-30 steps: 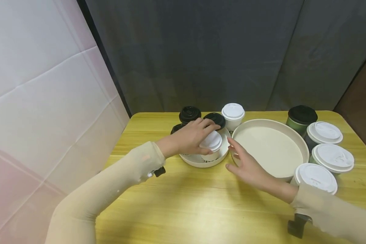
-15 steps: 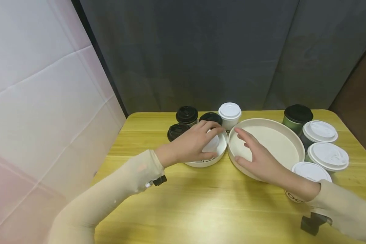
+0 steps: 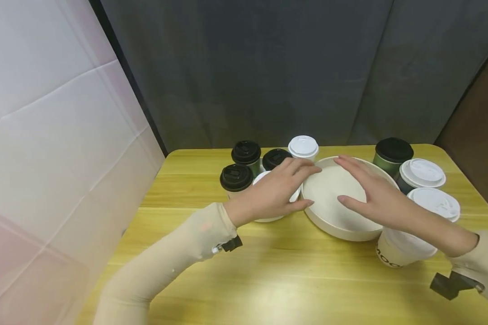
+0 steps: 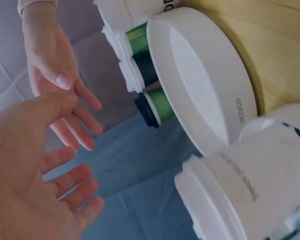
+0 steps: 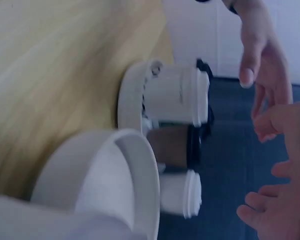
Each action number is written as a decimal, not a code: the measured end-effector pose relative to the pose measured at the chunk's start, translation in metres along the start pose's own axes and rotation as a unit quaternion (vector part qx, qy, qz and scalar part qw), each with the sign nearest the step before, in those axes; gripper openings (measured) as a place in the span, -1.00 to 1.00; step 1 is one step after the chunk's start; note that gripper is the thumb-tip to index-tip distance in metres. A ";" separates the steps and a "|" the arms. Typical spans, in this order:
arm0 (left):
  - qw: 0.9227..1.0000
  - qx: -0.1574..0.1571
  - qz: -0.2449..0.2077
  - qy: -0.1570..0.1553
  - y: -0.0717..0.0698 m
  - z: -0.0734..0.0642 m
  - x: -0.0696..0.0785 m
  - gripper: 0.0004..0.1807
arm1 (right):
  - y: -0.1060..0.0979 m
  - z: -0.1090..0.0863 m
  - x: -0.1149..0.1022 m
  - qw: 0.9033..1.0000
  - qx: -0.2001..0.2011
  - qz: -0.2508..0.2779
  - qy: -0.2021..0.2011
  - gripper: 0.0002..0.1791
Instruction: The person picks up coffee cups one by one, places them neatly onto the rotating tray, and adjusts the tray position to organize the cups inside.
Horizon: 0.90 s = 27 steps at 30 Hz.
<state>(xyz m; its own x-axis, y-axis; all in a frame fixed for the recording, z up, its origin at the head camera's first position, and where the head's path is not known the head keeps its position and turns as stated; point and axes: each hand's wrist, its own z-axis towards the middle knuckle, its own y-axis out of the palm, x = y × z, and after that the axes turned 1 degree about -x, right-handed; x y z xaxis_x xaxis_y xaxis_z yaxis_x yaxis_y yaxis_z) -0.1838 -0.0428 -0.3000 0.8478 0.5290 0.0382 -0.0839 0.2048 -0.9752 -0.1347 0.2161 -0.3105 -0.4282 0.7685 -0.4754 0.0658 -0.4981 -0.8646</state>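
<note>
Fingers loosely spread, the left hand (image 3: 274,189) and right hand (image 3: 380,201) grip nothing, the right above a large cream tray (image 3: 327,189), the left by its nine o'clock rim. Also at nine, a smaller round tray (image 5: 127,105) holds a white-lidded paper cup (image 5: 167,95); a black-lidded green cup (image 3: 392,155) stands at two o'clock, other white-lidded cups (image 3: 433,201) near three and four

Left hand (image 3: 277,190) and right hand (image 3: 379,198) hover — seemingly relaxed.
</note>
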 end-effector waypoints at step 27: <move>0.976 -0.058 -0.209 -0.020 0.049 0.030 0.044 -0.27 | -0.033 -0.052 0.051 0.986 -0.064 -0.150 -0.025 -0.17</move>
<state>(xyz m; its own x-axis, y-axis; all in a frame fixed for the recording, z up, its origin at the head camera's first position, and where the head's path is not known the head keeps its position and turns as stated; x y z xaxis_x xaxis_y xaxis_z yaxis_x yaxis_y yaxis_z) -0.1658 0.0151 -0.3398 0.7744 0.4511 0.4437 0.3267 0.3154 -0.8909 -0.1115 0.2928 -0.3147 -0.4892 0.8515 -0.1887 0.0405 -0.1939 -0.9802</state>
